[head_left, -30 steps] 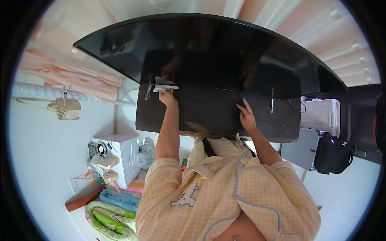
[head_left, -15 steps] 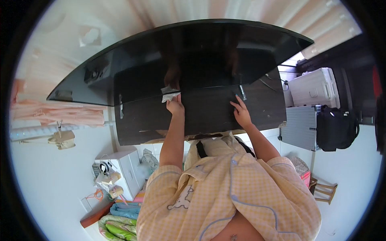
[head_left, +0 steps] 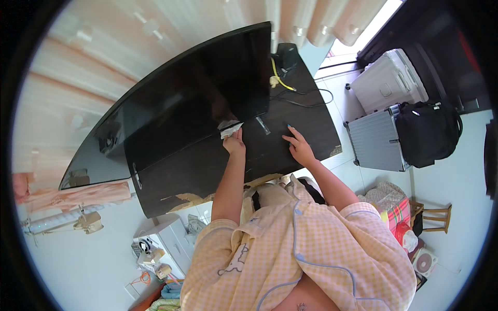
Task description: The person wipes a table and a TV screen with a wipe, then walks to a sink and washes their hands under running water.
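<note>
My left hand (head_left: pixel 235 145) pinches a crumpled white tissue (head_left: pixel 230 130) against the lower edge of a large black television (head_left: pixel 187 98). The screen reflects the tissue and hand. My right hand (head_left: pixel 302 149) is over the dark wooden tabletop (head_left: pixel 277 158), fingers spread and holding nothing; whether it touches the wood I cannot tell. Left of it is one of the television's feet (head_left: pixel 263 125), and the other foot (head_left: pixel 137 176) is at the far left.
A yellow cable (head_left: pixel 280 78) and a black cord (head_left: pixel 306 105) lie at the tabletop's right end. On the floor to the right stand a silver suitcase (head_left: pixel 374 140), a white suitcase (head_left: pixel 391 85) and a black backpack (head_left: pixel 428 135). The tabletop's front edge (head_left: pixel 189 199) is chipped.
The view has turned to the right. My left hand has slid the tissue rightward along the television's lower edge. My right hand is now farther right of the nearby foot.
</note>
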`<state>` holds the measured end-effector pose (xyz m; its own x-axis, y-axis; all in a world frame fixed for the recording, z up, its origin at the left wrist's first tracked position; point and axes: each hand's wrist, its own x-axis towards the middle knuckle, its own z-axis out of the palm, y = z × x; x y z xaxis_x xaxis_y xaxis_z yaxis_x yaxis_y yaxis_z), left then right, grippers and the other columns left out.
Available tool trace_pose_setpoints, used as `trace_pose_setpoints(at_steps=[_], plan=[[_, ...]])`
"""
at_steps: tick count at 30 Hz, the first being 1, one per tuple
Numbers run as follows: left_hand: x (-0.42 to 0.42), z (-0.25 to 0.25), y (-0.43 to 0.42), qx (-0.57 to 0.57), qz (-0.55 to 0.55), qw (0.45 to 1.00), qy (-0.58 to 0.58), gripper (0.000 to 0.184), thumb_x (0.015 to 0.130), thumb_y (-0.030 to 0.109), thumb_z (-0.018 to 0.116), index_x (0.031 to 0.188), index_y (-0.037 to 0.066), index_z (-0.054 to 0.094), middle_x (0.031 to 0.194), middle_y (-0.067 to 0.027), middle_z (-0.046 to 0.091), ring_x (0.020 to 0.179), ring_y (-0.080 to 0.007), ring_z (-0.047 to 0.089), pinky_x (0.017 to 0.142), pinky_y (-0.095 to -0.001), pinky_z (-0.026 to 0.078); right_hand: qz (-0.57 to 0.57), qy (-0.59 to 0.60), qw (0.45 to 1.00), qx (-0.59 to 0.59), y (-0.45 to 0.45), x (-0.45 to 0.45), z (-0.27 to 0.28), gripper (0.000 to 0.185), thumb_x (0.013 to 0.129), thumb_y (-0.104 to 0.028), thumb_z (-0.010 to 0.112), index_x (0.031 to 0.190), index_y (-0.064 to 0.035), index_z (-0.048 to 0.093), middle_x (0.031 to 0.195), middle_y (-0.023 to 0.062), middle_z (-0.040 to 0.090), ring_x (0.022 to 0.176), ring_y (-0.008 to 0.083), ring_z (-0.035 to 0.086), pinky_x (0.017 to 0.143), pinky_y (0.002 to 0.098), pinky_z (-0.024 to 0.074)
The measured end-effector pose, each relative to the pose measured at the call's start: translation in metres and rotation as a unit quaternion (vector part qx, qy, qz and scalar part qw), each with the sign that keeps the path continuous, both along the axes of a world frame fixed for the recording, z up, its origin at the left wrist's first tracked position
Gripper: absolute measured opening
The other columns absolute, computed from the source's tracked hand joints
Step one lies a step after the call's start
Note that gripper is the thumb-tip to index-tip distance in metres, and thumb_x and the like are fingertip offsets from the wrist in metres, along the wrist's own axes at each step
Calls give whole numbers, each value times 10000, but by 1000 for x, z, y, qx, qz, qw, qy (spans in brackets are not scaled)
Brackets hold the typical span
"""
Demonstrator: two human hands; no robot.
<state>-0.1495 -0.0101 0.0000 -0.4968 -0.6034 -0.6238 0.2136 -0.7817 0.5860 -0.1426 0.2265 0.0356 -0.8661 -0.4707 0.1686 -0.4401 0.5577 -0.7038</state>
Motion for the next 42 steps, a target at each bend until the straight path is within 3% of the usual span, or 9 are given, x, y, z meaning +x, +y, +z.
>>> trace_pose_setpoints(at_steps=[1, 2, 5, 10, 12, 13, 16, 27, 42], plan=[[-6, -1, 11, 6, -16, 1000, 4, 335, 803, -113, 369, 1122, -14, 392, 1045, -110, 497, 919, -253, 538, 850, -385, 461, -8, -1, 1000, 0, 8, 0, 0, 375, 688, 41, 476, 1027, -94, 565, 1263, 137, 380, 1158, 301, 375, 955, 345, 328], [-11, -10, 19, 21, -23, 999, 36, 572, 802, -119, 358, 1303, 21, 120, 1090, -166, 463, 918, -292, 539, 868, -429, 453, -10, -10, 1000, 1, 15, 0, -1, 376, 690, 42, 474, 1029, -94, 564, 1268, 135, 374, 1161, 300, 371, 956, 347, 327], [-19, -12, 43, -7, -87, 996, 34, 631, 800, -121, 361, 1323, 43, 48, 1099, -169, 457, 968, -305, 514, 870, -430, 448, -24, -17, 1000, -10, 35, 1, -5, 369, 697, 40, 468, 1029, -91, 564, 1238, 132, 407, 1141, 306, 390, 944, 351, 337], [5, 30, 65, -89, -195, 974, 77, 370, 803, -68, 383, 1170, -69, 343, 1140, -174, 456, 1042, -280, 485, 924, -410, 391, -79, -166, 978, -101, 37, 5, -6, 309, 767, 3, 444, 1048, -73, 547, 1087, 105, 538, 978, 254, 523, 840, 320, 411], [19, 42, 77, -52, -298, 940, 158, 360, 791, -50, 399, 1151, -53, 384, 1134, -152, 474, 1040, -270, 489, 916, -405, 383, -112, -395, 857, -312, 24, 7, 6, 270, 841, -82, 409, 1085, -77, 525, 1059, 59, 555, 930, 161, 539, 835, 280, 408], [26, 53, 83, -31, -356, 918, 173, 353, 792, -40, 406, 1145, -48, 396, 1132, -144, 478, 1038, -263, 490, 913, -398, 380, -120, -390, 855, -321, 18, 6, 8, 270, 841, -82, 409, 1085, -77, 525, 1059, 59, 555, 930, 161, 539, 835, 280, 408], [35, 73, 93, -45, -507, 838, 197, 331, 801, 2, 441, 1130, -30, 426, 1116, -124, 493, 1023, -231, 500, 901, -375, 384, -108, -484, 660, -564, 8, 10, 17, 235, 859, -232, 466, 988, -51, 541, 909, 13, 571, 786, 98, 531, 710, 234, 423], [32, 97, 155, -32, -607, 761, 226, 280, 839, 86, 427, 1102, 4, 378, 1062, -118, 487, 988, -225, 501, 847, -394, 415, -330, -311, 734, -505, 91, 52, 38, 122, 758, -73, 526, 856, -9, 561, 775, 24, 573, 662, 101, 512, 625, 230, 422], [-70, 85, 379, -155, -559, 803, 136, 271, 764, -76, 437, 1029, -30, 413, 991, -124, 503, 906, -185, 519, 800, -303, 432, -340, -222, 768, -495, 294, -28, 29, 350, 738, -16, 490, 1082, -50, 432, 816, 34, 525, 691, 117, 524, 594, 252, 465]])
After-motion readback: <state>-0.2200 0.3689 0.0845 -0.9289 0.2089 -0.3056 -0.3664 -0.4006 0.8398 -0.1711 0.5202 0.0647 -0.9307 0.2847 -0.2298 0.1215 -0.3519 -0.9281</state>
